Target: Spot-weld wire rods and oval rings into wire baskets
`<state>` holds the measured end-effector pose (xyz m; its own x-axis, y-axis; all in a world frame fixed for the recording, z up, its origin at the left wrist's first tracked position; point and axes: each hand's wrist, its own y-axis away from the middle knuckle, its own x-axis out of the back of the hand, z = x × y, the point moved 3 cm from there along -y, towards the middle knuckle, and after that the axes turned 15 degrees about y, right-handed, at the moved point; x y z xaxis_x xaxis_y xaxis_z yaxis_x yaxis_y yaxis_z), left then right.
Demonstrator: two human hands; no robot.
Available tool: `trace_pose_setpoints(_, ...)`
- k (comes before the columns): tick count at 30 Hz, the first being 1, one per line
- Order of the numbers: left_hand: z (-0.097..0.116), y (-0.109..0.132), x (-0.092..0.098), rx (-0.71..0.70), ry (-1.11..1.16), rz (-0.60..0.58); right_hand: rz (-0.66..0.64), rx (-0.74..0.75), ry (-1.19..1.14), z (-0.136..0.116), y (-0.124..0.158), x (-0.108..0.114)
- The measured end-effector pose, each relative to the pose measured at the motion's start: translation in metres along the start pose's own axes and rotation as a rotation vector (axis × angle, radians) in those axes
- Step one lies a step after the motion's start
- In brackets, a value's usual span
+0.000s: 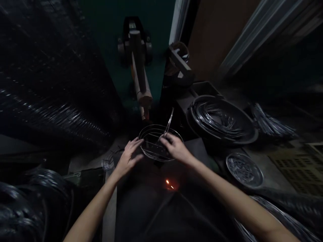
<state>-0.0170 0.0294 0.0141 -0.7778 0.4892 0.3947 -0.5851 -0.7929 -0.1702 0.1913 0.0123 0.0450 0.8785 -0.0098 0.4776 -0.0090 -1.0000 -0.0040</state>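
Observation:
A round wire frame [153,158] made of thin metal rings lies below the tip of a machine arm [144,95]. At the frame's left rim is my left hand [130,156], its fingers apart; whether the fingertips touch the rim I cannot tell. My right hand [174,147] reaches over the frame's right side, thumb and fingers pinched on a thin bent wire piece [170,118] that sticks up and away from me. Two small orange sparks [169,184] glow on the dark surface nearer my body. Dim light hides the frame's inner parts.
On the right stand a large basin [252,137] of wire rings, a bundle of wire pieces [271,122] and a round bowl [259,183] of small metal pieces. More wire coils [47,178] are heaped at left. Stacked wire goods [70,117] rise along the left side.

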Motion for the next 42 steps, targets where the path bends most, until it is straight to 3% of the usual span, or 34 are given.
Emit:
trace_pose_setpoints(3, 0.030, -0.019, -0.026, 0.152, 0.378, 0.101, -0.026, 0.204, 0.273, 0.004, 0.037, -0.039)
trace_pose_setpoints(5, 0.047, -0.026, -0.038, 0.238, 0.500, 0.164, -0.169, 0.295, 0.385, 0.006, 0.050, -0.041)
trace_pose_setpoints(7, 0.062, -0.023, -0.038, 0.263, 0.476, 0.220, -0.184, 0.356, 0.445, 0.005, 0.055, -0.011)
trace_pose_setpoints(10, 0.082, -0.011, -0.024, 0.184, 0.339, 0.171, 0.116, 0.350, 0.537, -0.003, 0.047, 0.066)
trace_pose_setpoints(12, 0.092, -0.005, -0.011, 0.119, 0.292, 0.145, 0.138, 0.372, 0.601, -0.013, 0.035, 0.102)
trace_pose_setpoints(16, 0.109, -0.006, 0.018, 0.064, 0.310, 0.247, 0.029, 0.359, 0.610, -0.039, 0.018, 0.126)
trace_pose_setpoints(21, 0.107, -0.019, 0.034, 0.182, 0.514, 0.242, 0.048, 0.337, 0.584, -0.052, 0.029, 0.118)
trace_pose_setpoints(25, 0.071, -0.025, 0.014, 0.388, 0.706, 0.105, 0.064, 0.300, 0.587, -0.022, 0.041, 0.104)
trace_pose_setpoints(27, 0.050, -0.024, -0.001, 0.437, 0.670, 0.101, 0.023, 0.258, 0.614, -0.002, 0.041, 0.095)
trace_pose_setpoints(30, 0.031, -0.024, -0.014, 0.284, 0.331, 0.211, -0.080, 0.268, 0.646, 0.012, 0.030, 0.079)
trace_pose_setpoints(34, 0.025, -0.025, -0.017, -0.032, -0.314, 0.250, -0.169, 0.374, 0.849, 0.004, 0.009, 0.057)
trace_pose_setpoints(38, 0.012, -0.032, -0.012, -0.039, -0.659, 0.159, -0.215, 0.353, 1.318, -0.002, -0.002, 0.039)
trace_pose_setpoints(42, 0.009, -0.040, -0.007, 0.015, -0.640, 0.087, -0.268, 0.381, 1.514, 0.003, -0.010, 0.030)
